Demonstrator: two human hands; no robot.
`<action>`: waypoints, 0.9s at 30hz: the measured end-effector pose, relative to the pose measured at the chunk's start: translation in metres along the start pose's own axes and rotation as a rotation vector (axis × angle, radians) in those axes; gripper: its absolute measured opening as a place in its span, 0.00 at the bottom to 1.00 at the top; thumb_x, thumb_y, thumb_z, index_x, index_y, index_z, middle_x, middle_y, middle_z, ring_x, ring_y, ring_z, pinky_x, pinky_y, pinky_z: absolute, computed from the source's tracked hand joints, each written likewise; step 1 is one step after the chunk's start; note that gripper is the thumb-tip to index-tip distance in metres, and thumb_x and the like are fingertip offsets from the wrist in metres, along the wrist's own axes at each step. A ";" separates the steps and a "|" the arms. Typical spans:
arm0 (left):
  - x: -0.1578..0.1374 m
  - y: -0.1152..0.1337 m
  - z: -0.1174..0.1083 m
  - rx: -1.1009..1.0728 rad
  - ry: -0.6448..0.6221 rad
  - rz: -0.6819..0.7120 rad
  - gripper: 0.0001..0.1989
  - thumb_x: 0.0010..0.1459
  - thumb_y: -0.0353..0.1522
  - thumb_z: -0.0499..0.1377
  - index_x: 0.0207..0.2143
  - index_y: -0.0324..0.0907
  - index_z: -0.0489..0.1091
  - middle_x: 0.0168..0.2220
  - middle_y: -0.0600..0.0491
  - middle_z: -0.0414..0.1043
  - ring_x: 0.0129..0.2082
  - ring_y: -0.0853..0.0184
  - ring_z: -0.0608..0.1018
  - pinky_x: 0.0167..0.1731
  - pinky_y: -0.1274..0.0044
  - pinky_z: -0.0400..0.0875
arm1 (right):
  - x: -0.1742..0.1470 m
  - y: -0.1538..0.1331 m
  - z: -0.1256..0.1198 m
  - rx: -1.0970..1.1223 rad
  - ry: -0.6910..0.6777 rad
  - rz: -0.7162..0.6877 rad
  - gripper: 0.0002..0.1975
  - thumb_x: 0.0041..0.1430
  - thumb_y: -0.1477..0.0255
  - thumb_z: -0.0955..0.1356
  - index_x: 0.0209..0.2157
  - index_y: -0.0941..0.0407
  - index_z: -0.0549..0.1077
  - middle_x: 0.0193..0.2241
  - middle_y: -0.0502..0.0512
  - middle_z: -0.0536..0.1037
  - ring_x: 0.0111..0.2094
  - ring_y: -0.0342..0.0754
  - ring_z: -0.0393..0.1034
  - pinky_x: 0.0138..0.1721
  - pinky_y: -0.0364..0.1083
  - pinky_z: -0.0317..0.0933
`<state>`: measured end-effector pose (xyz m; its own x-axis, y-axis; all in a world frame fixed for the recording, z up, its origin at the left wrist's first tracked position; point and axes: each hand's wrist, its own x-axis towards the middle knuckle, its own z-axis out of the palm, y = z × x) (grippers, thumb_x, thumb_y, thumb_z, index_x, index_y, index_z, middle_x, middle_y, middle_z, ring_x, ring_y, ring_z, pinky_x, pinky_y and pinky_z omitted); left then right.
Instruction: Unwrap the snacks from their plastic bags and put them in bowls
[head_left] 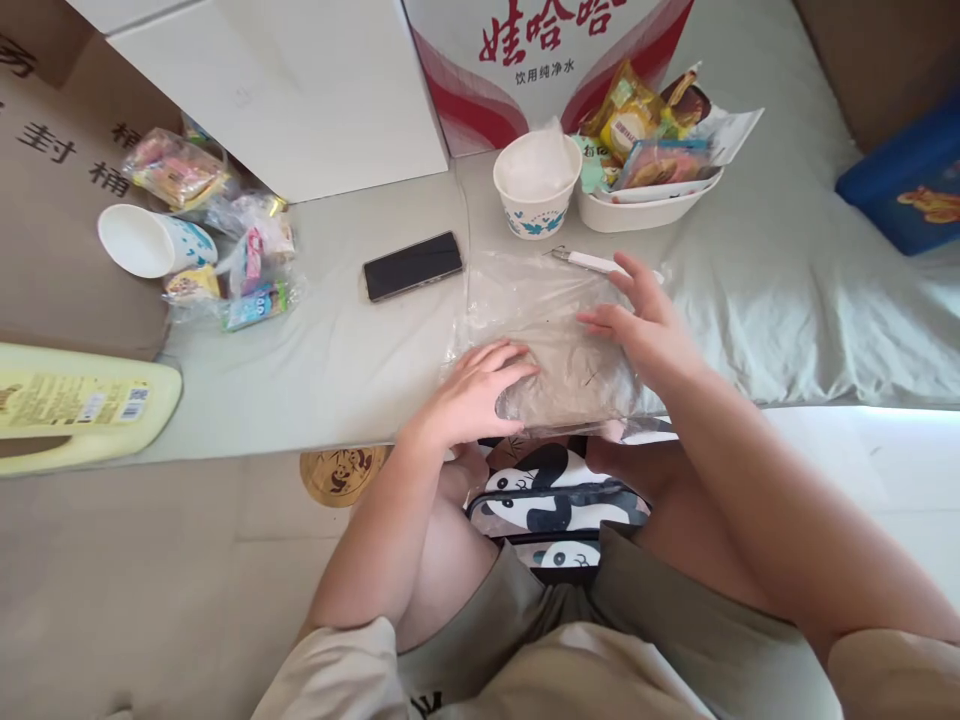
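A clear plastic sheet (577,350) lies spread on the cloth-covered surface in front of me, with a few small dark bits on it. My left hand (484,390) rests on its left side, fingers spread and holding nothing. Over the sheet's right side, my right hand (637,320) is raised with the fingers apart, nothing between them. Just beyond its fingertips is a white pen-like tool (589,262) with a thin metal tip, lying at the sheet's far edge.
A phone (412,267) lies left of the sheet. Behind stand a paper cup (537,212) and a white tub (645,210) full of packets. At left are a tipped cup (142,242), wrapped snacks (251,260) and a yellow jug (150,400). A blue box (911,190) is at right.
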<state>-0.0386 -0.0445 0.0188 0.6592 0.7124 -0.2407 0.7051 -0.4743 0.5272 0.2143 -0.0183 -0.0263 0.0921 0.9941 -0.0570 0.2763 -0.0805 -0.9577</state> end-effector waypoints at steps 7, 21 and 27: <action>0.001 -0.010 -0.003 -0.088 0.153 -0.072 0.18 0.61 0.31 0.58 0.53 0.42 0.75 0.63 0.46 0.70 0.65 0.56 0.70 0.66 0.60 0.64 | -0.025 -0.025 -0.021 -0.294 -0.306 -0.430 0.30 0.59 0.55 0.70 0.61 0.51 0.70 0.61 0.63 0.73 0.64 0.64 0.66 0.64 0.66 0.59; -0.020 -0.016 -0.022 -0.221 0.111 -0.079 0.34 0.47 0.41 0.71 0.58 0.47 0.72 0.70 0.46 0.61 0.72 0.49 0.59 0.70 0.55 0.54 | -0.041 -0.035 -0.029 -0.266 -0.340 -0.277 0.10 0.62 0.68 0.65 0.35 0.53 0.79 0.46 0.58 0.83 0.47 0.56 0.79 0.50 0.57 0.73; -0.021 -0.028 -0.015 -0.346 0.399 -0.175 0.08 0.57 0.34 0.60 0.36 0.43 0.77 0.53 0.46 0.79 0.53 0.58 0.80 0.60 0.63 0.70 | -0.030 -0.039 -0.033 0.184 0.022 0.140 0.15 0.58 0.57 0.72 0.32 0.55 0.74 0.24 0.51 0.76 0.25 0.44 0.74 0.28 0.44 0.70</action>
<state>-0.0760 -0.0384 0.0217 0.3421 0.9379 -0.0572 0.6237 -0.1811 0.7604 0.2321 -0.0477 0.0216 0.1381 0.9723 -0.1884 0.0804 -0.2006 -0.9764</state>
